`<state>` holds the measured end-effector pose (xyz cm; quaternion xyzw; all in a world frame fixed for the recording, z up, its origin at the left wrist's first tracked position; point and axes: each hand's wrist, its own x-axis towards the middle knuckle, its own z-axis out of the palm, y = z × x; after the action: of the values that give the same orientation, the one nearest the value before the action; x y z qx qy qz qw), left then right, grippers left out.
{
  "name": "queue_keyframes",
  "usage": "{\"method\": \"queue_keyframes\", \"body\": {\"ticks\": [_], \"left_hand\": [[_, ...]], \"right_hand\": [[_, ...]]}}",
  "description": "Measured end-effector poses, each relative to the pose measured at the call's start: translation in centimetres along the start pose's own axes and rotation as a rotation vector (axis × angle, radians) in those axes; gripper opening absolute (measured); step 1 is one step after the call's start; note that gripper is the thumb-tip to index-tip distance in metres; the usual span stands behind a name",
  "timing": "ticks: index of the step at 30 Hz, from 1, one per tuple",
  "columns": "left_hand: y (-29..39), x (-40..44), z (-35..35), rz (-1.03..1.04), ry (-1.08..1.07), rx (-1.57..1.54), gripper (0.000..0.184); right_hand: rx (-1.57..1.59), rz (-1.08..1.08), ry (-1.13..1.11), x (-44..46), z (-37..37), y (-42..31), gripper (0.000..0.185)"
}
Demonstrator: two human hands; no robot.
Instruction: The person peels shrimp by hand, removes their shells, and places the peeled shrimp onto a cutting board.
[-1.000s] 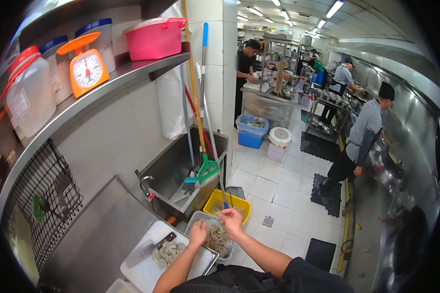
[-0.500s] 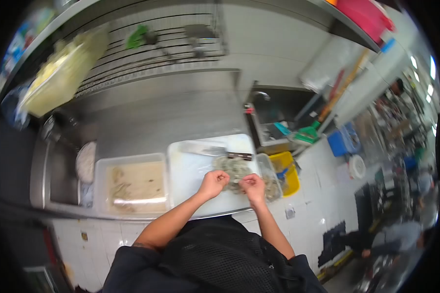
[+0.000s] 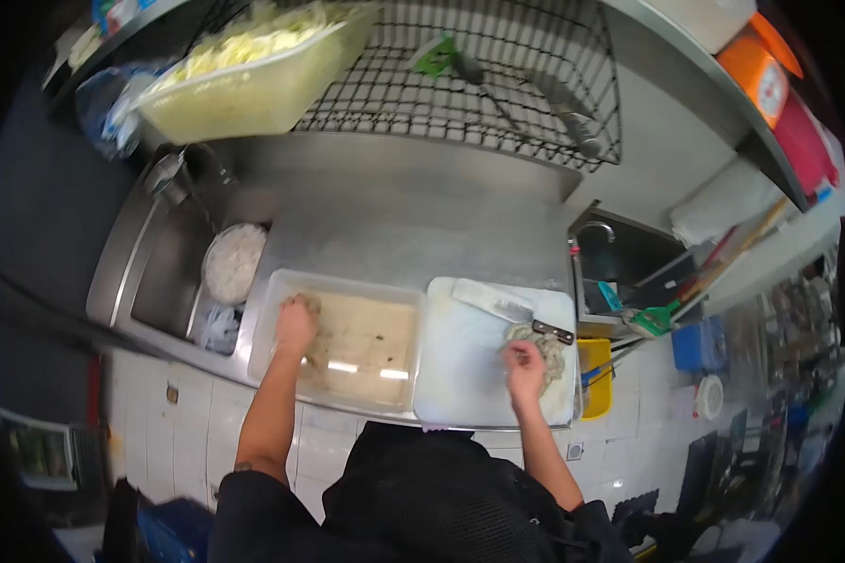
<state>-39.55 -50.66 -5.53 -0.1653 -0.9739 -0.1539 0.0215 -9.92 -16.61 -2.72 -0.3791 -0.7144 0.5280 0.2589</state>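
Observation:
My left hand reaches into the left side of a clear plastic tub of cloudy, brownish water. Its fingers are curled down, and a small brownish piece shows beside them; what they grip is unclear. My right hand is over the white cutting board, fingers pinched together, at the left edge of a pile of greyish raw shrimp. Whatever sits in that pinch is too small to make out. Behind the pile, a wide-bladed kitchen knife lies flat, its dark riveted handle pointing right.
Left of the tub is a sink with a bowl of whitish food. A wire rack hangs above, holding utensils and a tub of pale yellow pieces. A second sink and a yellow bin are at right.
My left hand has left the board and moved left into the water tub. My right hand stays by the shrimp pile, now at its left edge. The view has shifted left.

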Motion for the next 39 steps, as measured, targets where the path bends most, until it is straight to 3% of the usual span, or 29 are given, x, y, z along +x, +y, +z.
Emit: {"method": "queue_keyframes", "body": {"ticks": [2, 3, 4, 5, 6, 7, 8, 10, 11, 13, 15, 17, 20, 22, 23, 26, 28, 34, 39], "left_hand": [[-1.1, 1.1, 1.8, -0.067, -0.112, 0.074, 0.035], [-1.4, 1.6, 3.4, -0.109, -0.064, 0.118, 0.034], [-0.9, 1.3, 3.5, 0.002, -0.007, 0.128, 0.032], [0.1, 1.5, 3.3, -0.110, -0.054, 0.039, 0.030], [-1.6, 1.6, 5.0, 0.034, -0.084, 0.093, 0.030], [-2.9, 1.7, 7.1, 0.093, 0.036, 0.084, 0.030], [-1.6, 1.5, 5.9, 0.074, -0.036, 0.135, 0.030], [-2.2, 1.6, 6.1, 0.130, 0.124, -0.014, 0.023], [-0.6, 2.2, 4.4, 0.123, 0.046, -0.163, 0.021], [4.3, 0.7, -0.3, 0.145, -0.027, -0.299, 0.021], [10.3, -0.8, -4.6, 0.213, -0.108, -0.426, 0.036], [13.7, 0.0, -1.4, 0.376, -0.033, -0.652, 0.014], [23.8, -2.2, -1.1, 0.508, -0.305, -0.847, 0.017], [30.6, -4.7, -0.6, 0.557, -0.513, -0.897, 0.018], [33.9, -6.1, -0.1, 0.604, -0.606, -0.962, 0.017], [42.7, -9.4, 0.3, 0.845, -0.584, -0.941, 0.015], [47.8, -11.4, -1.3, 1.005, -0.550, -0.713, 0.012], [57.4, -15.7, 1.5, 1.339, -0.559, -0.529, 0.016], [61.6, -18.4, 3.8, 1.376, -0.609, -0.455, 0.022]], "right_hand": [[-0.069, -0.113, -0.046, -0.7, 1.6, 0.8, 0.018], [-0.026, -0.056, -0.053, -0.9, 2.6, 1.9, 0.017], [-0.127, -0.056, -0.092, -1.0, 3.1, 1.6, 0.019], [-0.066, -0.108, -0.110, -1.2, 3.3, 1.0, 0.020], [-0.041, -0.139, -0.094, -1.5, 3.6, 0.7, 0.020], [-0.038, -0.132, -0.125, -1.5, 3.1, -0.3, 0.020], [-0.028, -0.119, -0.100, -1.6, 2.7, -0.8, 0.019], [0.012, -0.119, -0.021, -1.1, 1.4, -1.2, 0.018], [0.037, -0.098, -0.051, -1.0, 0.5, -1.1, 0.018], [0.054, -0.108, -0.054, -0.7, -0.8, -0.6, 0.018], [0.082, -0.091, -0.054, 0.0, -2.2, -0.4, 0.018], [0.095, -0.072, -0.063, 0.4, -4.4, -1.3, 0.018], [0.061, -0.221, -0.010, 0.3, -7.6, -5.2, 0.021], [0.105, -0.554, 0.109, 0.8, -9.1, -5.9, 0.026], [0.099, -0.560, 0.125, 1.1, -10.2, -5.5, 0.026], [0.117, -0.578, 0.078, 2.3, -14.1, -3.9, 0.026], [0.184, -0.380, 0.173, 2.4, -17.5, -2.6, 0.023], [0.376, -0.258, 0.350, 2.3, -26.5, 0.1, 0.014], [0.555, -0.005, 0.345, 2.7, -31.2, 4.4, 0.015]]}}
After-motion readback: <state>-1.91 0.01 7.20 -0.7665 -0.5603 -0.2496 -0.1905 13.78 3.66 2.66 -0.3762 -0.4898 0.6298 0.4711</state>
